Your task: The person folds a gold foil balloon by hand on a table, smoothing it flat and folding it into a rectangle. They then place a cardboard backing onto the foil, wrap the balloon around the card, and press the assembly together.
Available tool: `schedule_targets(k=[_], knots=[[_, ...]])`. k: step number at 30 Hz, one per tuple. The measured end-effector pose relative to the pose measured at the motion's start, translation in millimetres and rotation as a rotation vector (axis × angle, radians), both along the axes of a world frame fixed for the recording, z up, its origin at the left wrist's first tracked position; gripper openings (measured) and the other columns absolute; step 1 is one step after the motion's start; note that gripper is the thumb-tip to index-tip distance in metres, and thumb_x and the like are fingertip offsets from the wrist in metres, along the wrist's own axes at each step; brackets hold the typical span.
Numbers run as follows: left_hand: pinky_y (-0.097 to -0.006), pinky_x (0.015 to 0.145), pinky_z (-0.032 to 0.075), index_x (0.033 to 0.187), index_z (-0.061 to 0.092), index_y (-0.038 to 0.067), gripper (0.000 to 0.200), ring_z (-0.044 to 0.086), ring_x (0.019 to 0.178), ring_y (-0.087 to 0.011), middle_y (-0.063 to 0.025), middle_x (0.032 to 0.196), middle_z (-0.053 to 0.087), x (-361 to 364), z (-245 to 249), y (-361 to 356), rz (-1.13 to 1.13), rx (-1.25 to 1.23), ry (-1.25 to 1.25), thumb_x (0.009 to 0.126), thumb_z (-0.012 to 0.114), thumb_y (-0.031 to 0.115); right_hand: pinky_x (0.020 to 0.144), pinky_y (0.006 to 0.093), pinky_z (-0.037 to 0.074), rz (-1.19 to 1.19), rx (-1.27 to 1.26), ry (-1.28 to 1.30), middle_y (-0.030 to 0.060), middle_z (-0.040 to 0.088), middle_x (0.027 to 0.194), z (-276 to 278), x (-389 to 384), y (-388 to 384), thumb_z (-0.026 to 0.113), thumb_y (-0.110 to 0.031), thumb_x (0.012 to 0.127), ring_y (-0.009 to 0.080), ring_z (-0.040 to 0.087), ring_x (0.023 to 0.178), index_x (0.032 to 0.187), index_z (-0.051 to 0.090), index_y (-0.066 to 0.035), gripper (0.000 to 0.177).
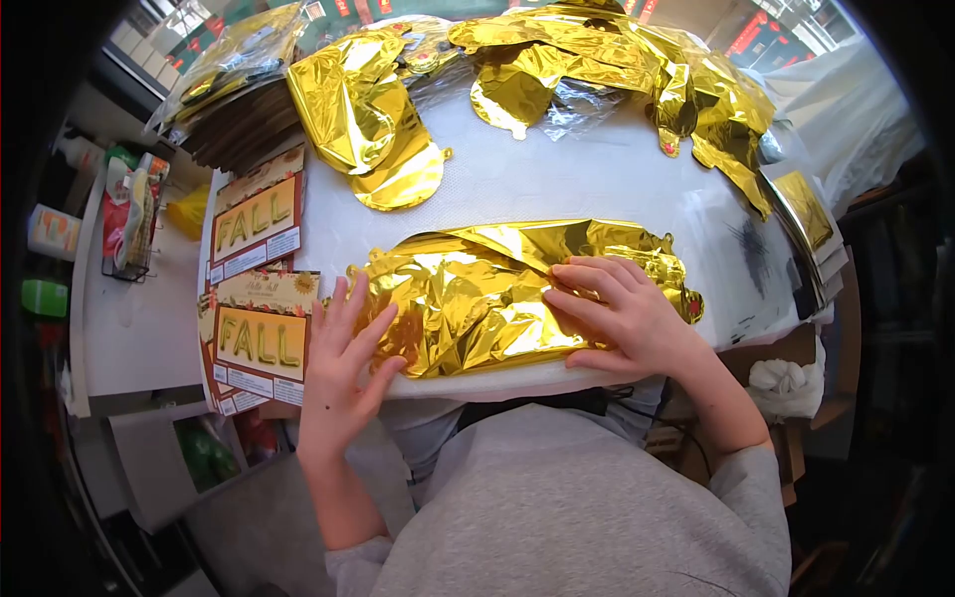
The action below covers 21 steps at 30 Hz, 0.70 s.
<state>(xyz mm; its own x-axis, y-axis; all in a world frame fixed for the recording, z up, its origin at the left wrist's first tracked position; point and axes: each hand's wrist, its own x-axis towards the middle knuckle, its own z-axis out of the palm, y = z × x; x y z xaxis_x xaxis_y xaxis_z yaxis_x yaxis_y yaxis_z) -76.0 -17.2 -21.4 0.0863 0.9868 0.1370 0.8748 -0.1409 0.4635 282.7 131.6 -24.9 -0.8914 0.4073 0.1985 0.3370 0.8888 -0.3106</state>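
Nearest the camera, a grey sweatshirt fills the lower part of the head view, and two bare forearms are stretched up from it to a white tabletop. The left hand is laid open at the near edge, its grip apart and fingers fanned, with the fingertips touching the left end of a bundle of gold foil. The right hand is pressed flat on the right part of the same bundle, grip open and clamped on nothing. The bundle lies across the near middle of the tabletop, long and low. It is mirror-bright, thin and heavily creased, with small tabs along its rim. It appears partly flattened, as its middle is puckered. Just left of it, printed cards bearing the word FALL are overlapped in a loose pile. Farther off, one crumpled foil piece is heaped left of centre and a wider tangle of foil is spread along the far edge. These seem not yet smoothed. At the right edge, flat packets are stacked.
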Motion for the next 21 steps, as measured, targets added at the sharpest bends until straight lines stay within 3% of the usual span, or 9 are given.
schedule_targets(k=[3, 12, 14, 21], knots=[[-0.0610, 0.129, 0.018, 0.147, 0.064, 0.012, 0.060, 0.033, 0.158, -0.0399, -0.0149, 0.169, 0.040, 9, 6, 5, -0.038, -0.023, -0.025, 0.090, 0.079, 0.018, 0.115, 0.0523, 0.041, -0.003, 0.000, -0.013, 0.0152, 0.055, 0.151, 2, 1, 1, 0.071, -0.055, 0.093, 0.0371, 0.052, 0.141, 0.143, 0.063, -0.009, 0.068], [-0.0546, 0.130, 0.023, 0.149, 0.062, 0.011, 0.065, 0.032, 0.158, -0.0403, -0.0151, 0.169, 0.041, 0, -13, 16, -0.029, -0.036, 0.068, 0.087, 0.081, 0.012, 0.118, 0.0526, 0.038, -0.011, 0.011, -0.034, 0.0159, 0.054, 0.153, 4, 2, 1, 0.071, -0.054, 0.092, 0.0375, 0.049, 0.144, 0.142, 0.064, -0.009, 0.068], [-0.0503, 0.129, 0.026, 0.149, 0.062, 0.009, 0.062, 0.032, 0.158, -0.0404, -0.0172, 0.169, 0.039, 3, -15, 15, -0.024, -0.078, -0.102, 0.088, 0.078, 0.009, 0.119, 0.0525, 0.038, -0.025, 0.014, -0.035, 0.0158, 0.054, 0.153, 5, 2, 1, 0.071, -0.054, 0.092, 0.0374, 0.049, 0.144, 0.143, 0.063, -0.009, 0.068], [-0.0474, 0.129, 0.028, 0.149, 0.060, 0.005, 0.059, 0.031, 0.159, -0.0404, -0.0207, 0.170, 0.036, 10, -15, 16, -0.053, -0.080, -0.146, 0.092, 0.072, 0.003, 0.118, 0.0524, 0.038, -0.005, 0.013, -0.016, 0.0159, 0.055, 0.150, 1, 3, 4, 0.069, -0.055, 0.094, 0.0374, 0.052, 0.139, 0.143, 0.061, -0.008, 0.068]])
